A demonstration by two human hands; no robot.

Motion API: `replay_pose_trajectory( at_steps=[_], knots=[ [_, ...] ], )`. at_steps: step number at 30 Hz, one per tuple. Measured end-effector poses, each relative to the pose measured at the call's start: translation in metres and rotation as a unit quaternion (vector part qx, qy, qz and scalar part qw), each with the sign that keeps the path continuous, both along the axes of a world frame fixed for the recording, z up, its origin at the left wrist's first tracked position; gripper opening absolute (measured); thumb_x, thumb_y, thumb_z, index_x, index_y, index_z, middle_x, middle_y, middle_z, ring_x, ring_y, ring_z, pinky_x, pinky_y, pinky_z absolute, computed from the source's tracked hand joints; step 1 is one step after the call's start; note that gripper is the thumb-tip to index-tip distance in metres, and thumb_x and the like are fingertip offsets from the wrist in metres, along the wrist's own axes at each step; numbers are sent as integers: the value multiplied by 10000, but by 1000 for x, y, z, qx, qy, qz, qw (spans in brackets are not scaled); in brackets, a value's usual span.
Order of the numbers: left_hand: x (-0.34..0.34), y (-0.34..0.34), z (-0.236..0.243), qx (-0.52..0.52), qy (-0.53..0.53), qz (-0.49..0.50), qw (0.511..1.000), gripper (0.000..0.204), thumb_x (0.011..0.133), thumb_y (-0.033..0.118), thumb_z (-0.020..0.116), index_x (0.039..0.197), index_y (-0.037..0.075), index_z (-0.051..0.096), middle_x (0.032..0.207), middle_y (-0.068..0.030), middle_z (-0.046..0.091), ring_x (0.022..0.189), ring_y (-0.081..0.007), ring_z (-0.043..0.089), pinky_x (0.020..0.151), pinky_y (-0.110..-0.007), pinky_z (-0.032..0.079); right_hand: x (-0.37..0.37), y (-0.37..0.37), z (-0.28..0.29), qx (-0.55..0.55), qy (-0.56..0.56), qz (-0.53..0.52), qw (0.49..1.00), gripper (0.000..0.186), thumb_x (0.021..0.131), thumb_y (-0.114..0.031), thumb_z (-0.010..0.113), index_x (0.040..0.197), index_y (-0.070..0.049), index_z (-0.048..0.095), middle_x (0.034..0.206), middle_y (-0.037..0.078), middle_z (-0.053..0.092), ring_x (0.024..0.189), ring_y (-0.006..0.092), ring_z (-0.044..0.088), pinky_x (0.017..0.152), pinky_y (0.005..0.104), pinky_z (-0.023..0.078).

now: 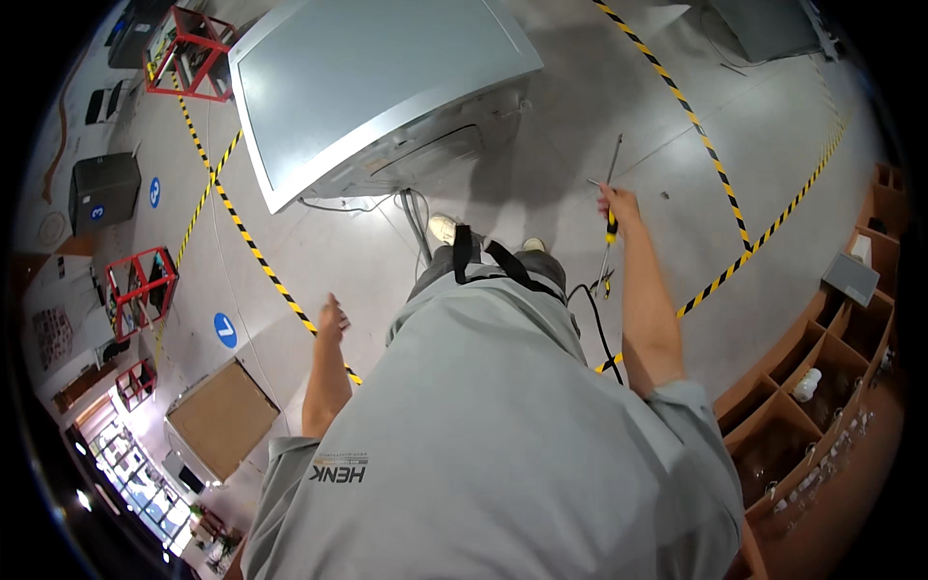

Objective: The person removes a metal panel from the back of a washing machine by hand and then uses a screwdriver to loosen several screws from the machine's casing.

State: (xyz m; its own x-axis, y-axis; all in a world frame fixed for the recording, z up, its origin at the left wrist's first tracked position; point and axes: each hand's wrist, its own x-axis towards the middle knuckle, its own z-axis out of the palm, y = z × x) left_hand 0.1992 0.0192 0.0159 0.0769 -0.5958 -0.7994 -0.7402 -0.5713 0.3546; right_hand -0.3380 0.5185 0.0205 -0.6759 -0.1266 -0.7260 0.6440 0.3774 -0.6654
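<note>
My right hand point(622, 205) is closed around a screwdriver with a yellow-and-black handle point(612, 228) and a long thin metal shaft. A second short metal rod point(594, 182) pokes out beside my fingers; what it belongs to is hidden. To my left, my empty left hand point(333, 319) hangs above the floor with its fingers loosely apart. A large unit with a glossy silver-grey panel point(377, 77) and pale rim stands ahead of my feet, apart from both hands. Below the screwdriver, near my right hip, is a small yellow-and-black tool point(607, 283).
Yellow-and-black tape point(696, 121) marks the floor. Red-framed carts point(140, 290) and a brown-topped box point(222, 416) stand left. A brown compartment shelf point(802, 387) lines the right side. Cables point(416, 227) run down by my feet, and a black cable point(601, 333) lies at my right.
</note>
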Motion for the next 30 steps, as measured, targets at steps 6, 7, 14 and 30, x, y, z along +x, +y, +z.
replay_pose_trajectory(
  at_steps=[6,7,14,30],
  knots=[
    [9,117,-3,40,-34,-192,980,436,896,489,536,876,54,555,739,-51,525,696,-227,520,625,-415,487,92,149,-52,-7,-110,-48,993,329,847,-299,705,925,3,604,745,90,632,569,150,580,485,277,479],
    [-5,120,-3,0,-46,-229,972,446,892,474,547,766,46,537,662,-61,521,627,-214,524,579,-407,473,108,165,-57,-1,-123,-66,990,302,855,-292,697,881,-4,609,728,92,630,562,158,573,470,284,465],
    [-103,108,39,-247,-21,-259,933,510,882,420,575,1139,-19,607,1103,-247,633,1070,-363,594,895,-402,468,137,208,-56,38,-201,-64,977,248,866,-228,685,943,-10,594,703,88,612,567,179,559,498,312,452],
    [-99,173,55,123,377,-22,918,487,952,482,481,1123,35,573,992,-47,600,872,-170,561,768,-330,471,153,-187,149,-84,303,388,866,149,828,-50,629,961,-13,684,833,29,637,755,110,563,694,250,457]
  ],
)
